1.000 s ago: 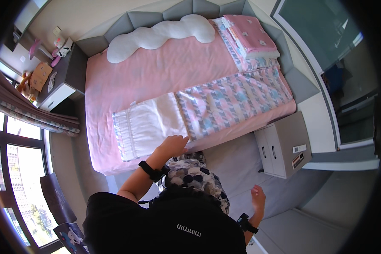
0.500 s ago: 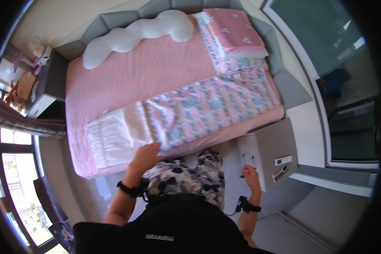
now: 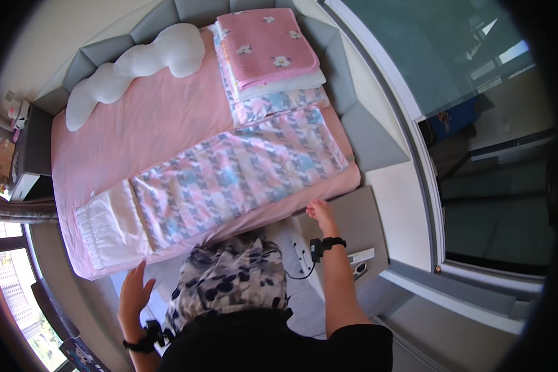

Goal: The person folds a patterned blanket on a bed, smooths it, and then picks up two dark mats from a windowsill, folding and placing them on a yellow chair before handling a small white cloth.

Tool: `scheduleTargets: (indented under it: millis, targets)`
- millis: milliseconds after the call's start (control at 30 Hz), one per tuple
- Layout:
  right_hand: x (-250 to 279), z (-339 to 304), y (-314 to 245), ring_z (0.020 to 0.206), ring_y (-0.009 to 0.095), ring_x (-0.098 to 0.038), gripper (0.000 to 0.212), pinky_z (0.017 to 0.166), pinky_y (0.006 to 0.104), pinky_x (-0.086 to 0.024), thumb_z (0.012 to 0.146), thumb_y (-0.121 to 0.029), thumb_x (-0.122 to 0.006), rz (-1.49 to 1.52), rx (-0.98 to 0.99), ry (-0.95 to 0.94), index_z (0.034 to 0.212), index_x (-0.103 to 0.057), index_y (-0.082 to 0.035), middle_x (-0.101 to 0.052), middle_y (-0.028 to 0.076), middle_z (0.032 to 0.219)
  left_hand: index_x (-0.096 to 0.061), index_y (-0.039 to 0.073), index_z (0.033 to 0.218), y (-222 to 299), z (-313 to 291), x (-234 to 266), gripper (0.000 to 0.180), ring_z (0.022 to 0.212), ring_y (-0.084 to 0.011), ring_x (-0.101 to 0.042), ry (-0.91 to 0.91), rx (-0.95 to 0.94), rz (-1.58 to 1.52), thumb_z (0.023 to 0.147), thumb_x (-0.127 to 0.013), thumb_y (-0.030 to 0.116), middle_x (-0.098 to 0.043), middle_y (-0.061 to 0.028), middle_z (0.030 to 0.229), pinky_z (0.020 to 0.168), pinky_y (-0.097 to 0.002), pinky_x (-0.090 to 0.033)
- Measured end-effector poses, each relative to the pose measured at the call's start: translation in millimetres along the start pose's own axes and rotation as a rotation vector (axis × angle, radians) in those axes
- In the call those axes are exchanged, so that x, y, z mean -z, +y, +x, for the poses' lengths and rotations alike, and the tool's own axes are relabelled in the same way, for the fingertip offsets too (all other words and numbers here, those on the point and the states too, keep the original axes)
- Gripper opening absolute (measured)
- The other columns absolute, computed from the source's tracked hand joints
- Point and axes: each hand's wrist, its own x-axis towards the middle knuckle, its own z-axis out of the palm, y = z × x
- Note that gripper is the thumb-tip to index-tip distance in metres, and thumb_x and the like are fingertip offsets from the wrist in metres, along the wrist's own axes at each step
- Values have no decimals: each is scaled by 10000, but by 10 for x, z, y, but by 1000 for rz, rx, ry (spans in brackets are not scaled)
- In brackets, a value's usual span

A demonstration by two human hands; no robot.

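A folded length of pink, blue and white patterned bedding (image 3: 229, 177) lies flat along the near side of the pink-sheeted bed (image 3: 146, 115). Its left end is a white, gathered section (image 3: 113, 226). My left hand (image 3: 135, 291) is in the air just off the bed's near edge, below that white end, thumb apart from the fingers and nothing held. Over the corner between bed and bedside cabinet hovers my right hand (image 3: 320, 212), its fingers loosely bent and holding nothing. At the bed's far right, a pink flower-patterned blanket (image 3: 266, 46) tops a folded stack.
A white cloud-shaped pillow (image 3: 136, 65) rests against the grey padded headboard (image 3: 108, 46). To the right stands a grey bedside cabinet (image 3: 347, 220) with a white power strip (image 3: 361, 255). Beyond it is a sliding glass door (image 3: 415, 56). A dark cabinet (image 3: 37, 142) with small items stands at left.
My view has shifted right, so the bed sits further left. My left hand has moved away from the white end of the bedding. The right hand has risen toward the bed's right corner.
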Motion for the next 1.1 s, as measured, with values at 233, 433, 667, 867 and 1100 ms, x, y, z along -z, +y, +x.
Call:
scheduleTargets:
  millis: [233, 433, 667, 867, 1100]
  targets:
    - [355, 954, 244, 554, 145, -529, 132, 446, 261, -421, 746, -161, -449, -229, -222, 126, 809, -479, -50, -527, 55, 680, -376, 24, 1089, 432, -195, -122, 484, 922, -333, -433, -98, 329, 19, 652, -557, 125, -469, -197, 986, 777, -374, -353]
    - [540, 1531, 157, 518, 159, -469, 149, 480, 283, -414, 769, -197, -435, 144, -275, 192, 801, -451, -53, -483, 58, 639, -391, 19, 1074, 802, -35, -79, 467, 877, -328, -464, -95, 348, 22, 649, -559, 114, -489, -184, 957, 754, -367, -371]
    - [811, 1980, -55, 658, 140, -447, 217, 590, 287, -394, 759, -229, -473, 165, -159, 191, 901, -449, -67, -461, 32, 763, -408, 37, 1068, 1132, 174, -50, 453, 844, -293, -486, -89, 298, 60, 648, -568, 95, -512, -157, 911, 733, -348, -384]
    - [1023, 2271, -70, 752, 142, -448, 249, 649, 286, -382, 740, -209, -510, 478, -108, 250, 945, -451, -80, -466, 31, 830, -418, 33, 1053, 1253, 252, -23, 432, 879, -302, -472, -175, 370, 61, 658, -565, 126, -510, -160, 927, 754, -357, -373]
    - [715, 1996, -546, 790, 179, -469, 259, 721, 289, -382, 726, -166, -515, 606, -47, 167, 936, -453, -27, -489, 57, 868, -431, 24, 1032, 1152, 129, -30, 407, 826, -318, -484, -144, 384, 32, 666, -561, 145, -516, -170, 889, 721, -363, -384]
